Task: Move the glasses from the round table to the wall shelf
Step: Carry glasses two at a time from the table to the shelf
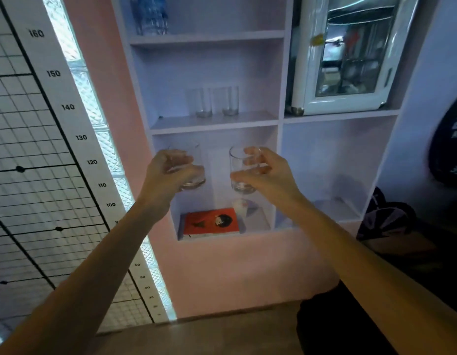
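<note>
Now, at the left, the left hand [168, 172] wraps its fingers around a clear tumbler [190, 172], thumb near the base. Beside it, the right hand [263, 172] pinches a second glass [241, 170] between thumb and curled fingers, rim level with the fingertips. Above both sets of fingers, two glasses [214, 102] already stand on the wall shelf [212, 123]. Best lift both upright, clear the shelf edge, and set them beside those without knocking them.

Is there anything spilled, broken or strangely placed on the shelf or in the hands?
Nothing stands out. Each hand, left hand and right hand, holds one empty glass upright; two glasses stand upright on the shelf. No spill or crack visible.
</note>
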